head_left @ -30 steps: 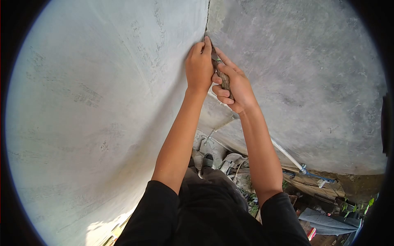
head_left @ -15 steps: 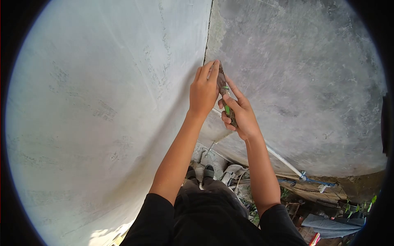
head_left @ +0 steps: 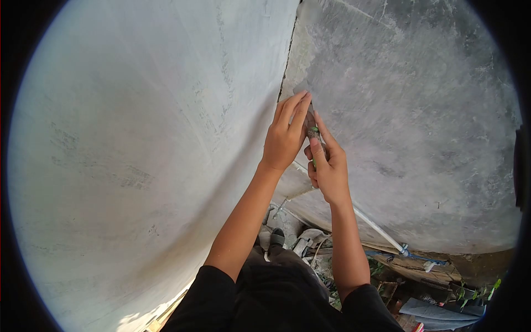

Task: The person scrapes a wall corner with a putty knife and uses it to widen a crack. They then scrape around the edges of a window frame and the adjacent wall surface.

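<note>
My right hand point(head_left: 331, 171) is closed around the handle of a putty knife point(head_left: 313, 131), which is dark and dirty with green patches. Its index finger stretches up along the tool. The grey blade tip shows just beyond my left fingertips, against the grey wall point(head_left: 409, 127) close to the corner. My left hand point(head_left: 285, 139) lies over the blade with its fingers straight, the fingertips resting on it; its thumb is hidden. A narrow dark crack point(head_left: 287, 61) runs up the corner above both hands, beside a paler strip of wall.
A smooth pale wall point(head_left: 133, 138) rises on the left. Below my hands a white pipe point(head_left: 379, 228) runs along the grey wall's foot. Rubble and a sack-like thing point(head_left: 311, 239) lie by my feet point(head_left: 276, 238). Grey sheets point(head_left: 440, 315) and plants point(head_left: 478, 292) are at lower right.
Both hands and the putty knife have shifted slightly right and down in view, as has the wall corner. The blade tip now shows past my left fingertips, and less of the handle is visible.
</note>
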Motion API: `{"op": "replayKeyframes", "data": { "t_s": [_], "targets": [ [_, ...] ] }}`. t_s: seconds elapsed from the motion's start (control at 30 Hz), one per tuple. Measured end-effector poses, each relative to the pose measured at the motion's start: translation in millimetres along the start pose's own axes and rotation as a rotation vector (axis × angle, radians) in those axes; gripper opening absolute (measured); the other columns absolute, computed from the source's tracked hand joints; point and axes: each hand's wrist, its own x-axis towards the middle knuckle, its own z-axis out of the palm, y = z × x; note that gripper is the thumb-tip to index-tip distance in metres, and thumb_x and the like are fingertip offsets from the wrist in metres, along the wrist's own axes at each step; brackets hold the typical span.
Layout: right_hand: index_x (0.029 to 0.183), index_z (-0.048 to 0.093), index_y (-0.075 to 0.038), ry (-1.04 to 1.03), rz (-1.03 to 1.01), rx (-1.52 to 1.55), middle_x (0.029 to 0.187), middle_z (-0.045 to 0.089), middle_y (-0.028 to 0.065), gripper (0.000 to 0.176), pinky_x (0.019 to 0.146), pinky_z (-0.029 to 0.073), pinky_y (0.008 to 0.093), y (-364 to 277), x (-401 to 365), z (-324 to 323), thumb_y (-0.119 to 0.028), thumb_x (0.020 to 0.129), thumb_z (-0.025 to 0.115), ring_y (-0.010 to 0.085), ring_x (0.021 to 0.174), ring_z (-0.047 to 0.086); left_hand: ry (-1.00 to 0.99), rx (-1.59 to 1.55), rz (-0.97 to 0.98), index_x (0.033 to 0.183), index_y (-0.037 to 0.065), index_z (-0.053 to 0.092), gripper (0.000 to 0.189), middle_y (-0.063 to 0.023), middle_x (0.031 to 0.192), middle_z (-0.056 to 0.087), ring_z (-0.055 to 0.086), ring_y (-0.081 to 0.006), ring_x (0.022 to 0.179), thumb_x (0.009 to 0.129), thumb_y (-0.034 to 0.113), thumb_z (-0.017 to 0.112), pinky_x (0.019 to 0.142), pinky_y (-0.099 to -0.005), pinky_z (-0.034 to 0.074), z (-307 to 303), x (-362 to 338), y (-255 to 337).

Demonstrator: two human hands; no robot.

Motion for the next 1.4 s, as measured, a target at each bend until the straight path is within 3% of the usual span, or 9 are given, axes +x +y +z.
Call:
{"op": "replayKeyframes", "data": {
  "t_s": [0.23, 0.37, 0.5, 0.67, 0.8, 0.93, 1.2, 1.4],
  "targets": [
    [0.159, 0.041, -0.011, -0.013, -0.039, -0.049, 0.074, 0.046, -0.0054, 0.05, 0.051, 0.034, 0.0213, 1.5, 10.9, -5.9, -0.019, 0.11, 0.05, 0.003, 0.056, 0.035, 0.054, -0.037, -0.038, 0.132, 0.001, 0.064, 0.066, -0.0113, 0.133, 0.06, 0.061, -0.0318, 0.117, 0.068, -0.015, 0.071, 0.093, -0.0394, 0.056, 16.7, 1.1, -8.4],
    [0.157, 0.043, -0.01, 0.004, -0.088, -0.069, 0.075, 0.049, -0.005, 0.049, 0.052, 0.034, 0.0218, 10.5, 2.6, -5.5, -0.017, 0.109, 0.05, 0.0033, 0.057, 0.036, 0.071, -0.021, -0.053, 0.131, -0.004, 0.064, 0.053, -0.0143, 0.129, 0.063, 0.061, -0.0336, 0.115, 0.079, -0.012, 0.066, 0.093, -0.0397, 0.057, 12.9, -5.0, 0.3],
    [0.157, 0.043, -0.007, -0.007, -0.048, -0.029, 0.08, 0.054, -0.0031, 0.05, 0.055, 0.035, 0.021, -18.7, 22.5, 11.6, -0.014, 0.108, 0.05, 0.0036, 0.06, 0.038, 0.168, 0.003, -0.039, 0.134, -0.002, 0.064, 0.055, -0.0152, 0.133, 0.064, 0.061, -0.033, 0.116, 0.08, -0.011, 0.066, 0.095, -0.04, 0.056, 10.3, 21.1, -13.3],
    [0.158, 0.039, -0.004, 0.003, -0.1, -0.017, 0.075, 0.052, -0.0047, 0.051, 0.052, 0.034, 0.0208, 5.1, 9.4, 10.0, -0.014, 0.109, 0.049, 0.0028, 0.058, 0.038, 0.033, -0.005, -0.022, 0.134, -0.002, 0.065, 0.055, -0.0153, 0.132, 0.064, 0.061, -0.0333, 0.117, 0.079, -0.011, 0.066, 0.095, -0.0399, 0.056, 5.3, -0.6, -3.7],
    [0.16, 0.036, -0.006, -0.008, -0.021, 0.047, 0.071, 0.049, -0.0066, 0.053, 0.052, 0.034, 0.0195, -6.8, 12.1, 7.7, -0.016, 0.11, 0.05, 0.0017, 0.056, 0.038, 0.107, -0.002, -0.025, 0.134, -0.002, 0.065, 0.057, -0.0146, 0.132, 0.064, 0.062, -0.0328, 0.116, 0.078, -0.011, 0.068, 0.095, -0.0402, 0.057, 11.0, 8.8, -9.5],
    [0.16, 0.036, -0.006, -0.013, -0.021, 0.043, 0.071, 0.049, -0.0065, 0.053, 0.051, 0.034, 0.02, -11.1, 2.4, 6.8, -0.018, 0.11, 0.05, 0.0018, 0.056, 0.038, 0.034, -0.026, -0.017, 0.133, -0.002, 0.066, 0.054, -0.0142, 0.132, 0.064, 0.062, -0.0333, 0.115, 0.08, -0.01, 0.068, 0.094, -0.0402, 0.057, 4.2, 7.9, 0.1],
    [0.159, 0.038, -0.008, 0.017, -0.03, 0.009, 0.072, 0.049, -0.0054, 0.052, 0.051, 0.035, 0.0209, -10.6, -1.1, 1.1, -0.017, 0.11, 0.049, 0.002, 0.057, 0.04, 0.077, -0.046, -0.033, 0.134, -0.001, 0.066, 0.053, -0.0154, 0.134, 0.064, 0.062, -0.0332, 0.116, 0.082, -0.008, 0.066, 0.095, -0.0407, 0.056, 12.9, 5.9, 1.5],
    [0.159, 0.039, -0.007, -0.009, -0.043, -0.005, 0.076, 0.054, -0.0042, 0.051, 0.052, 0.036, 0.0197, -14.5, 4.3, 4.4, -0.014, 0.109, 0.049, 0.0014, 0.057, 0.04, 0.106, -0.049, -0.056, 0.135, 0.0, 0.066, 0.054, -0.0139, 0.135, 0.064, 0.062, -0.0323, 0.116, 0.082, -0.009, 0.066, 0.095, -0.04, 0.057, 8.6, 15.0, 1.6]
  ]
}}
